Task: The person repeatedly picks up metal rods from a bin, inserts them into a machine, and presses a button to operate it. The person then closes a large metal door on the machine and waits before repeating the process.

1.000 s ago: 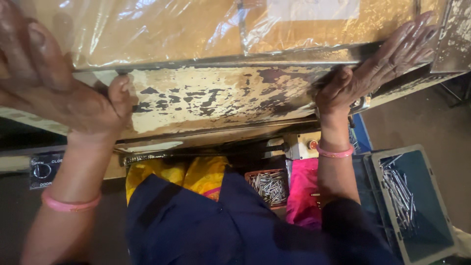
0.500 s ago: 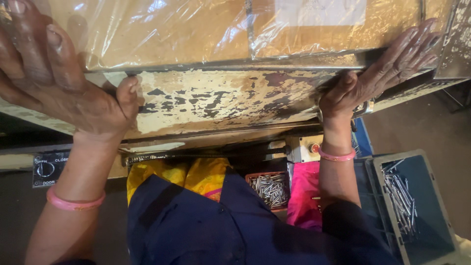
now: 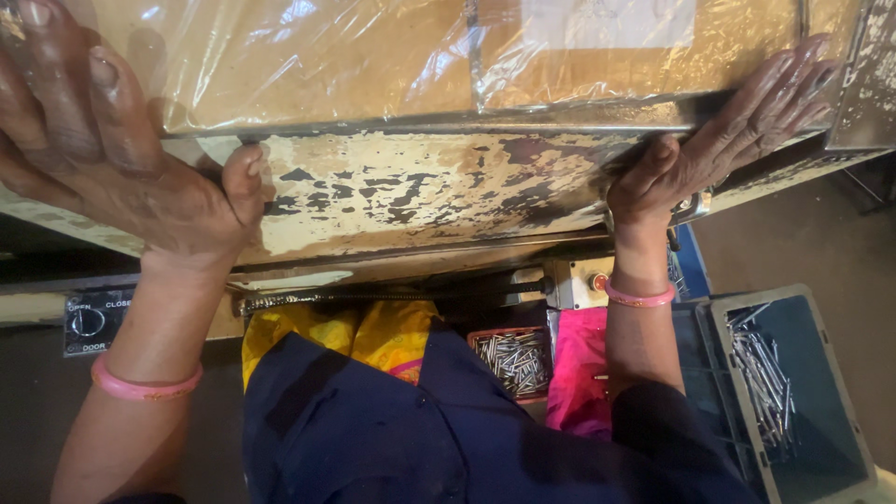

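My left hand (image 3: 112, 159) lies flat on a plastic-wrapped brown panel (image 3: 373, 56), fingers spread on top and the thumb hooked over its near edge. My right hand (image 3: 719, 140) grips the same edge at the right, fingers stretched over the plastic, thumb underneath. The panel rests on a worn metal ledge with peeling cream paint (image 3: 420, 191). Both wrists wear pink bangles.
Below the ledge are a small red tray of metal pins (image 3: 511, 359), a grey crate of long pins (image 3: 775, 392) at the right, a red push button (image 3: 599, 281) and a black knob panel (image 3: 89, 322) at the left. My dark blue clothing fills the bottom.
Both hands keep their hold on the panel's edge. The view has shifted slightly; my left hand's fingers have spread a little further over the plastic.
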